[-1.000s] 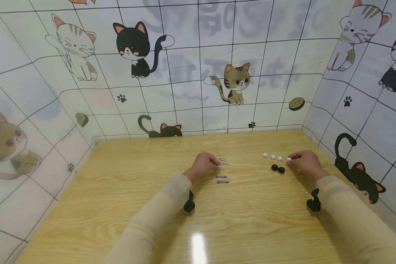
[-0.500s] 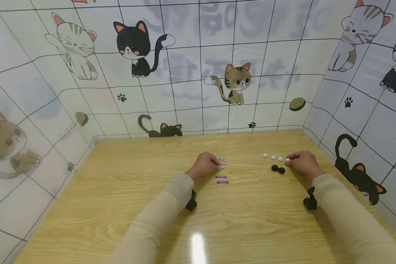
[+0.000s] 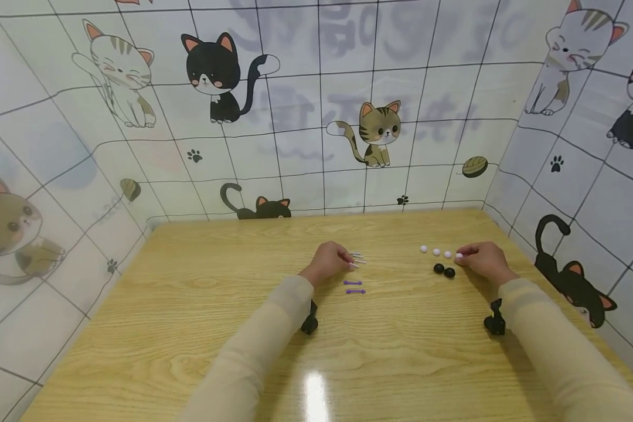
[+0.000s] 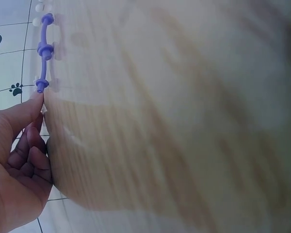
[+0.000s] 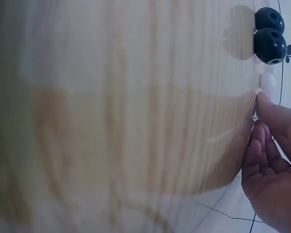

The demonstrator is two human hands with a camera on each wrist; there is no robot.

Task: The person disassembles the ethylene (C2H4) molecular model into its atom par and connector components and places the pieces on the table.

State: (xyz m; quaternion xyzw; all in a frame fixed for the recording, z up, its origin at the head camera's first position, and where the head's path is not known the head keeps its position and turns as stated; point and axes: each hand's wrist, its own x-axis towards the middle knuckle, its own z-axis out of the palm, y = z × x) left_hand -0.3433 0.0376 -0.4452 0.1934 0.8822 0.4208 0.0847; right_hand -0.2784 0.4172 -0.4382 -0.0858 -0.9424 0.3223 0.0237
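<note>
In the head view my left hand pinches the end of a small white rod at the table's middle. Just beyond it lie several similar white rods, partly covered by the fingers. Nearer me are two purple rods with knobbed ends; the left wrist view has these purple rods above the thumb. At the right, my right hand holds a white ball by thumb and fingertips, at the end of a row of white balls. Two black beads with holes sit beside that hand.
The wooden table meets a wall sheet printed with cats, at the back and both sides. A small black camera is strapped to each wrist.
My right hand has slid slightly left, bringing its white ball close to the row. My left hand has shifted a little away from me with the white rod, toward the other white rods.
</note>
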